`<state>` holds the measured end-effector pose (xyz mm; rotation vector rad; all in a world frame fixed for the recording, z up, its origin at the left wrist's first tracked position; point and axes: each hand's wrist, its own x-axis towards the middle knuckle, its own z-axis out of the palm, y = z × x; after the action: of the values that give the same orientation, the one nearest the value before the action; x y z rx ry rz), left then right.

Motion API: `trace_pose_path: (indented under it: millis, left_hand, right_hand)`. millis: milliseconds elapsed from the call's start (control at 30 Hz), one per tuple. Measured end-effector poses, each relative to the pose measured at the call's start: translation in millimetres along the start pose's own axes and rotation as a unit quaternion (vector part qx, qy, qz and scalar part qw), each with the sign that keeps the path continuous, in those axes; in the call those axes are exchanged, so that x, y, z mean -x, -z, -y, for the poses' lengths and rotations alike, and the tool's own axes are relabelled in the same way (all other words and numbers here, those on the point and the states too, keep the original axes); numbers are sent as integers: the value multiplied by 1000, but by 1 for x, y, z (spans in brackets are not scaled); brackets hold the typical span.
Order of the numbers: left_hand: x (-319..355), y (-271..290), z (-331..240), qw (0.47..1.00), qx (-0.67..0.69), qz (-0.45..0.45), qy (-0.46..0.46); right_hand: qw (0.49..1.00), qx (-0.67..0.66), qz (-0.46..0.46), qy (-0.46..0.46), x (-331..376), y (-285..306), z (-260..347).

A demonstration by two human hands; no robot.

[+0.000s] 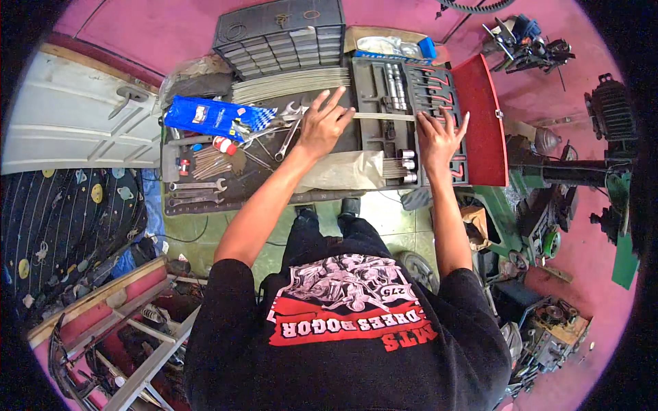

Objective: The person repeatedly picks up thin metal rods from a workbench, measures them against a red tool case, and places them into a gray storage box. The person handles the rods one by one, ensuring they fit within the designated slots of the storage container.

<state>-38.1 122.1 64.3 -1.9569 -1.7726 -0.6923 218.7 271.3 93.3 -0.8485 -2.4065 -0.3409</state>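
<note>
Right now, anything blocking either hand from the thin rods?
Nothing visible: the left hand and right hand are already at the thin rods, one toward each end. The dark tool tray lies beneath, not in between.

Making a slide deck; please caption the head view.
Left hand and right hand hold thin rods over an open red tool case.

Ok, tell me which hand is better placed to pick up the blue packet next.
Left, I judge: the left hand is clearly nearer the blue packet; the right hand is over by the red lid. Both have the pale rods at their fingertips, though.
</note>
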Motion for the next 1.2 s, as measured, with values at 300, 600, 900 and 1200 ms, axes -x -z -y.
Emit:
trace_pose_path:
  millis: [300,600,900,1200]
  left_hand:
    - [-22,-23,-81,998,65,-5,0]
    - [-41,-52,-159,987,145,-12,-60]
    - [-49,-71,-192,980,179,-26,-79]
    - [-45,-70,-194,978,200,-29,-50]
  right_hand:
    - [998,34,-45,-30,36,45,-61]
    - [995,86,-10,-57,79,105,-118]
    - [991,122,-1,-58,94,132,-134]
    - [993,108,1,-39,90,128,-135]
